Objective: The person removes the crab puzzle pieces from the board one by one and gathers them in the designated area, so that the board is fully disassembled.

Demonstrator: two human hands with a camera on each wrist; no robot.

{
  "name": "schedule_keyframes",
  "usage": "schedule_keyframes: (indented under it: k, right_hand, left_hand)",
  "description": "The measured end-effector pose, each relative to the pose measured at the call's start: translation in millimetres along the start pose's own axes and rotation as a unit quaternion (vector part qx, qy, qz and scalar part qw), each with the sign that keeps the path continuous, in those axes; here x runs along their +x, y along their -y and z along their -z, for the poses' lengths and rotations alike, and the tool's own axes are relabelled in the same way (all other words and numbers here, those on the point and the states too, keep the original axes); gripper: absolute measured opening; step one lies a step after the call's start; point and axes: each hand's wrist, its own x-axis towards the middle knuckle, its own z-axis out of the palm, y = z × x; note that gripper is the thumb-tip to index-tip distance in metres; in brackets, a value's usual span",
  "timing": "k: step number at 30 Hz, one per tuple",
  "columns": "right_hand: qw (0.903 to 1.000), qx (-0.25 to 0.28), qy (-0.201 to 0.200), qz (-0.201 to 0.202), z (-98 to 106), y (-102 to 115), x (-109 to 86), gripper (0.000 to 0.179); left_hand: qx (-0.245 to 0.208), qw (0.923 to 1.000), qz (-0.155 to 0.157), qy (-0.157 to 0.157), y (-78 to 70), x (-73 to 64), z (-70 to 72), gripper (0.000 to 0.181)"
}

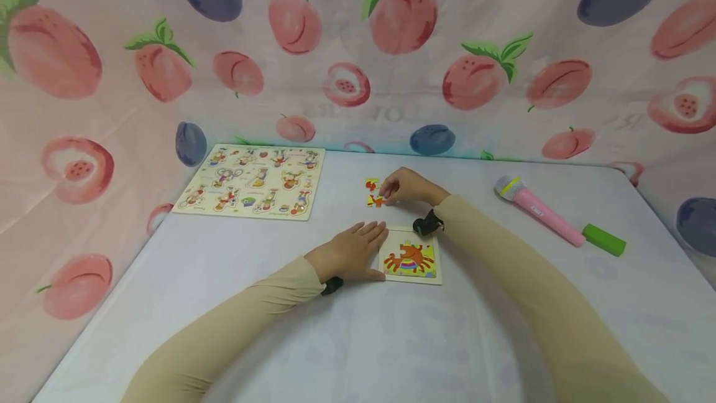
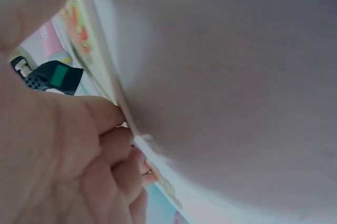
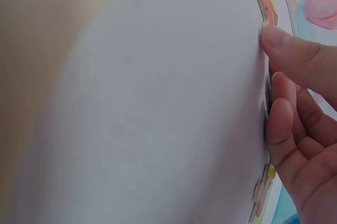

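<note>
A shallow puzzle board lies on the table, holding a partly assembled crab picture with a notch at its upper left. My left hand rests along the board's left side, fingers stretched away and thumb by the near corner. Beyond the board, my right hand is beside a loose orange-and-yellow puzzle piece. In the right wrist view, the thumb touches the edge of an orange piece, while the other fingers stay apart from it. Another loose piece lies just behind.
A larger picture board with figures lies at the back left. On the right are a pink toy microphone and a green block. Fruit-print cloth hangs behind the white table.
</note>
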Motion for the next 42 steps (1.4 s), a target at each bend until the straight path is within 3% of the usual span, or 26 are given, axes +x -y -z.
schedule_keyframes:
  k: [13, 22, 26, 34, 42]
  right_hand:
    - [0.9997, -0.019, -0.012, -0.010, -3, 3, 2.0, 0.014]
    - [0.9994, -0.008, -0.015, -0.031, -2, 7, 3.1, 0.015]
    - [0.9998, -0.001, -0.001, -0.018, 3, 7, -12.7, 0.017]
    - [0.9959, -0.031, 0.085, -0.009, 5, 9, -64.0, 0.022]
    - [0.9960, -0.040, 0.080, 0.002, -6, 12, -81.4, 0.024]
  left_hand:
    - [-0.004, 0.9996, -0.019, -0.020, 3.2, -0.3, -6.1, 0.088]
    - [0.006, 0.9998, -0.013, -0.010, 3.0, 0.3, -6.4, 0.088]
    - [0.008, 0.9998, -0.013, -0.010, 3.6, 1.5, -8.6, 0.089]
    - [0.002, 1.0000, -0.004, -0.006, 4.9, 2.4, -9.9, 0.090]
    - [0.000, 0.9998, -0.016, -0.013, 3.5, 1.2, -11.2, 0.089]
